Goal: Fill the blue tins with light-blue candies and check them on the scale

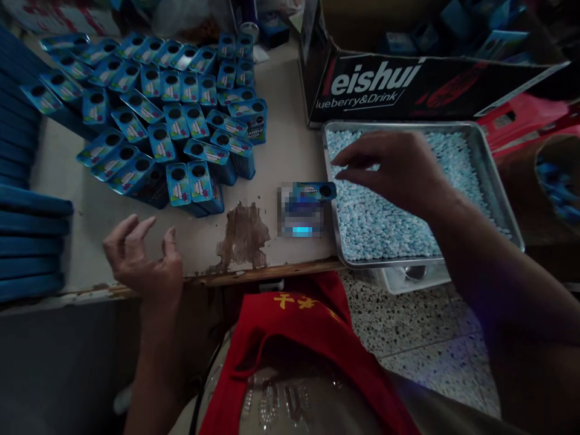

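My right hand (393, 168) hangs over the left part of a metal tray (496, 181) filled with small pale-blue candies (389, 232). Its thumb and fingers are drawn together in a pinch; whatever is between the tips is too small to make out. Just below those fingertips, a blue candy tin (315, 192) with a round dark hole lies on a small scale (294, 231), partly blurred, with a lit cyan display. My left hand (147, 257) is at the table's front edge, fingers curved and apart, holding nothing. Several blue tins (199, 181) stand grouped beyond it.
Stacked blue tins (34, 244) line the left side. A black cardboard box (371, 90) with blue packs inside stands behind the tray. Red plastic (521, 124) and a brown container (516, 175) are at right. A can (247, 24) stands at the back.
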Demonstrator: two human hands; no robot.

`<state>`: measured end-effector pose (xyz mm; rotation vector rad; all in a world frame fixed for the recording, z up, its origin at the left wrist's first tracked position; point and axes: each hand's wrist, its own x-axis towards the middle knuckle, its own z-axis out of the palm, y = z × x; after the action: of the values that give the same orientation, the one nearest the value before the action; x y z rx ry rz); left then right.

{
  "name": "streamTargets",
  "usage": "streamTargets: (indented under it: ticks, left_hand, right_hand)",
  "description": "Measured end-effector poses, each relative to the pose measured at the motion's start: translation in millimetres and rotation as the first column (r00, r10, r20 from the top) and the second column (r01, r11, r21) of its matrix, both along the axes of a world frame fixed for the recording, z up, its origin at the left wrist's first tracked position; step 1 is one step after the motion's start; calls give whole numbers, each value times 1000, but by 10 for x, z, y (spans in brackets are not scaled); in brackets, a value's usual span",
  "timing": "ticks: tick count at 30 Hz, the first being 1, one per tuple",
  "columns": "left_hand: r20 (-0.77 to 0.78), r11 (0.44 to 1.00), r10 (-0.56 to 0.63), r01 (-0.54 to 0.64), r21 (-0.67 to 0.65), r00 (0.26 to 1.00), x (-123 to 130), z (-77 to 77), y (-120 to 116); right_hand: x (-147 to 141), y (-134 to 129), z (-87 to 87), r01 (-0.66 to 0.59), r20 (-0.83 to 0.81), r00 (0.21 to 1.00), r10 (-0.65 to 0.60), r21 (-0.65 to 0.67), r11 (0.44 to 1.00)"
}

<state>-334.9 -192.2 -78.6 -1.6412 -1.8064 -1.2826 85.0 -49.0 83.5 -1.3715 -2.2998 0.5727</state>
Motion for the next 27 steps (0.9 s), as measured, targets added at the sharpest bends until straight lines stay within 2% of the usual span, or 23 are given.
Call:
streamTargets:
  ticks: [4, 8, 11, 13, 16, 19, 23, 27]
  left_hand:
    - [-24, 999, -23, 24, 26, 999, 47, 42, -114]
    - [-67, 996, -58, 54, -72, 996, 137, 9, -195]
    - [-120, 992, -86, 74, -107, 989, 287, 34, -181]
    - [-151, 987, -140, 127, -94, 979, 426, 84, -144]
    - [-158, 966, -251, 236, -104, 955, 639, 152, -94]
    - [-108, 934, -331, 309, -181, 937, 769, 151, -100]
    - [-83, 914, -312, 275, -297, 947, 750, 70, -189]
    - [-84, 912, -293, 252, -323, 952, 613, -10, -251]
  right_hand:
    - [342, -5, -212, 274, 14, 962, -273, -43, 961]
    - [618, -171, -474, 359, 104, 932, -348, -132, 924]
    - [649, -276, -563, 331, 47, 943, -328, -158, 930]
    - [570, -290, -561, 289, -46, 955, -295, -103, 952]
    - [331, -255, -520, 241, -171, 957, -234, 24, 970]
    - [51, -225, -489, 179, -177, 971, -163, 81, 980]
    - [-181, -245, -469, 96, -120, 989, -87, 70, 993]
    - [-206, -268, -440, 67, -81, 995, -62, 62, 996]
